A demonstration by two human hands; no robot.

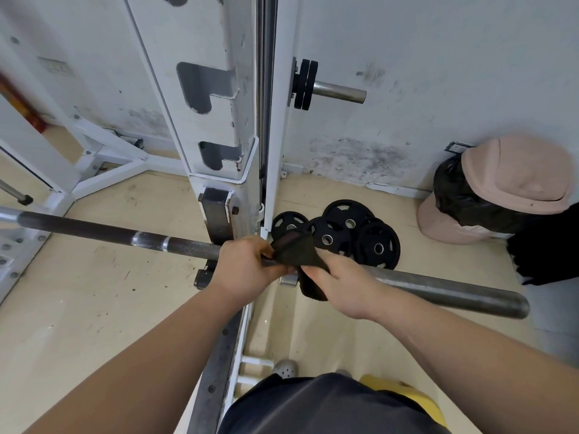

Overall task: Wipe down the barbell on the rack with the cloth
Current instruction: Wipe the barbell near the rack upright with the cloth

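A long steel barbell [103,230] lies across the white rack [219,126], running from the left edge to its thick sleeve end [454,292] at the right. A dark cloth [294,252] is draped over the bar just right of the rack upright. My left hand [247,267] pinches the cloth's left edge above the bar. My right hand [338,283] grips the cloth's lower right part against the bar. The stretch of bar under the cloth and hands is hidden.
Several black weight plates [344,236] lie on the tan floor behind the bar. A pink bin with a black bag [501,186] stands at the right by the stained wall. Two small plates sit on a storage peg [332,89] on the rack.
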